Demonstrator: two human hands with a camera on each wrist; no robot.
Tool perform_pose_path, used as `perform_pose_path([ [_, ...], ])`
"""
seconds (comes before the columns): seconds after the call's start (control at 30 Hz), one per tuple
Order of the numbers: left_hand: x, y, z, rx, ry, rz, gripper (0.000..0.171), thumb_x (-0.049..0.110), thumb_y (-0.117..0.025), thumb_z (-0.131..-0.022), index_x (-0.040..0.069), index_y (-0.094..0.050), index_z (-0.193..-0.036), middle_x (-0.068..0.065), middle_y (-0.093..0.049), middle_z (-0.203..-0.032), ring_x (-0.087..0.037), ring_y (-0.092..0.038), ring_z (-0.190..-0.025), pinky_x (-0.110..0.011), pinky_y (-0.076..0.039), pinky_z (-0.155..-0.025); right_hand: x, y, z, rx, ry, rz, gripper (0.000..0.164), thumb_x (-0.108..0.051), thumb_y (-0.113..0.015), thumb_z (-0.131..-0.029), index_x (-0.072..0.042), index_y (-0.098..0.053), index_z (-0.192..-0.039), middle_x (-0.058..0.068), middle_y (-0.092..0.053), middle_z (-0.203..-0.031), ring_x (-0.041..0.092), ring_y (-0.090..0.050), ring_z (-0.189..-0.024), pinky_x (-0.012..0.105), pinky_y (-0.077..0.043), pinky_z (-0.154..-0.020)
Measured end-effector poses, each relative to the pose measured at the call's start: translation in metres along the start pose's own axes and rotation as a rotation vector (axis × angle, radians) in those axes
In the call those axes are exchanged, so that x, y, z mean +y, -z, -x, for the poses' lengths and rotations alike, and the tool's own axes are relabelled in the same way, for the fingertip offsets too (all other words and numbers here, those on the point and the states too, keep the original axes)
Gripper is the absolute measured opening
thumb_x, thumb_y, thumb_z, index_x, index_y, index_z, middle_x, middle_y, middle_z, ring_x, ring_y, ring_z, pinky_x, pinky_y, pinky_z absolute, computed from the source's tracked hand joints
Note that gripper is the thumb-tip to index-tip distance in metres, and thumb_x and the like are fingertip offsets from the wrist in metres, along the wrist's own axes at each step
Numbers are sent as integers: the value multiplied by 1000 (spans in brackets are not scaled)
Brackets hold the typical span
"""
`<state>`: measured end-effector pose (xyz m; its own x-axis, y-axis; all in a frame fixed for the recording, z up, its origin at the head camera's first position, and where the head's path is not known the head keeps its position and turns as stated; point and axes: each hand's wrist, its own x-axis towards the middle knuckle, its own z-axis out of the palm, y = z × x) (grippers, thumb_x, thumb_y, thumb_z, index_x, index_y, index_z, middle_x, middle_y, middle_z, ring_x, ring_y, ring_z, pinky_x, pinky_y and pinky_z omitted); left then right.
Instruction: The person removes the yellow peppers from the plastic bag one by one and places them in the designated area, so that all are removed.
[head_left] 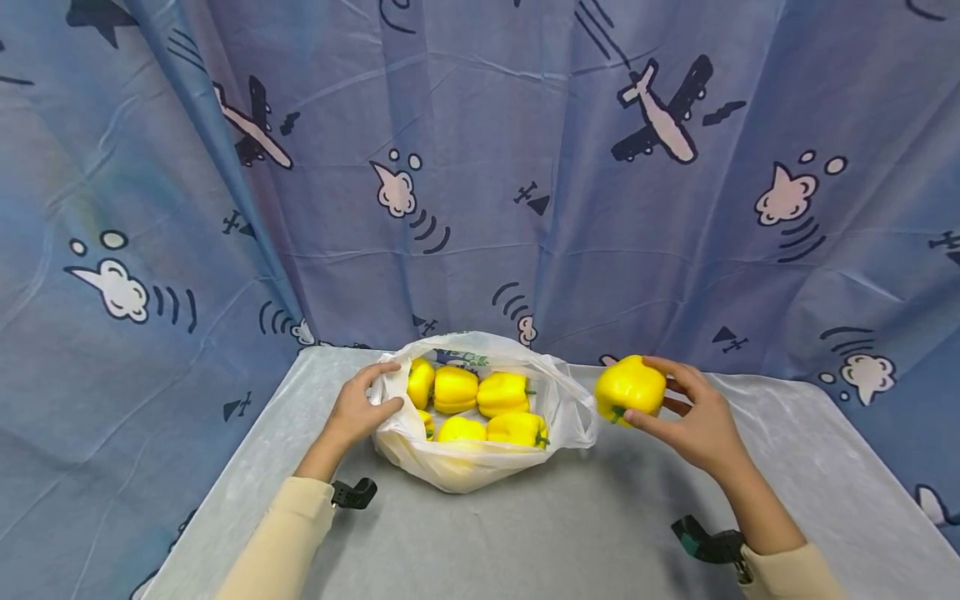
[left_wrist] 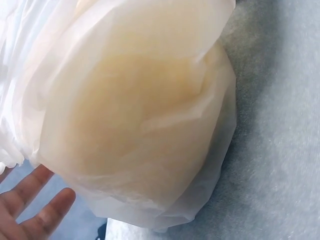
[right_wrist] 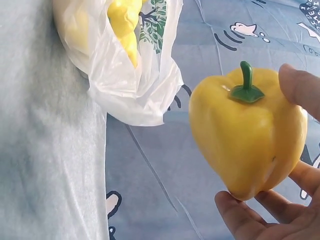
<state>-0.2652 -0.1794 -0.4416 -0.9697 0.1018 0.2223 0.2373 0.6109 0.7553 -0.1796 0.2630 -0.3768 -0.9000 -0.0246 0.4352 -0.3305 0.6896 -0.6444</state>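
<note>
A white plastic bag (head_left: pixel 465 471) with its mouth spread wide holds several yellow bell peppers (head_left: pixel 455 389). At the bag's left rim is my left hand (head_left: pixel 354 408), thumb and index finger spread apart against the plastic. In the left wrist view, extended fingers (left_wrist: pixel 57 207) show beside the bag's translucent side (left_wrist: pixel 140 120). My right hand (head_left: pixel 701 421) holds another yellow bell pepper (head_left: pixel 632 387) in the air, just right of the bag. The right wrist view shows this pepper's green stem (right_wrist: pixel 247 82) facing up, with thumb and fingertips around its body.
The bag stands on a table with a light grey cloth (head_left: pixel 525 542), toward its far edge. Behind hangs a blue curtain (head_left: pixel 480 208) printed with airplanes and clouds. Black wrist devices (head_left: pixel 354 493) sit at both sleeves.
</note>
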Motion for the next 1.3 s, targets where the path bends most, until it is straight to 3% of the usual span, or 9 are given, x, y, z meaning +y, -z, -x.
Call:
perform_pose_path([
  [0.13, 1, 0, 1, -1, 7, -5, 51, 18, -69, -79, 14, -59, -129, -14, -51, -143, -34, -43, -136, -52, -34, -113, 1, 2, 2, -3, -19, -2, 69, -21, -82, -75, -5, -53, -135, 19, -52, -132, 33, -55, -107, -3, -39, -79],
  [0.43, 1, 1, 3, -2, 28, 3, 52, 19, -70, -79, 16, -59, -129, -13, -49, -145, -33, -41, -138, -52, -32, -114, 11, 6, 5, -9, -68, -14, 72, -23, -82, -75, -5, -50, -137, 21, -50, -130, 42, -55, -110, -4, -38, -78],
  [1.3, -1, 2, 3, -6, 30, 4, 53, 19, -69, -79, 15, -58, -130, -13, -49, -144, -34, -41, -138, -53, -32, -114, 43, 3, 11, -1, -184, -21, 73, -27, -81, -77, -4, -49, -138, 25, -44, -139, 46, -52, -114, -5, -37, -74],
])
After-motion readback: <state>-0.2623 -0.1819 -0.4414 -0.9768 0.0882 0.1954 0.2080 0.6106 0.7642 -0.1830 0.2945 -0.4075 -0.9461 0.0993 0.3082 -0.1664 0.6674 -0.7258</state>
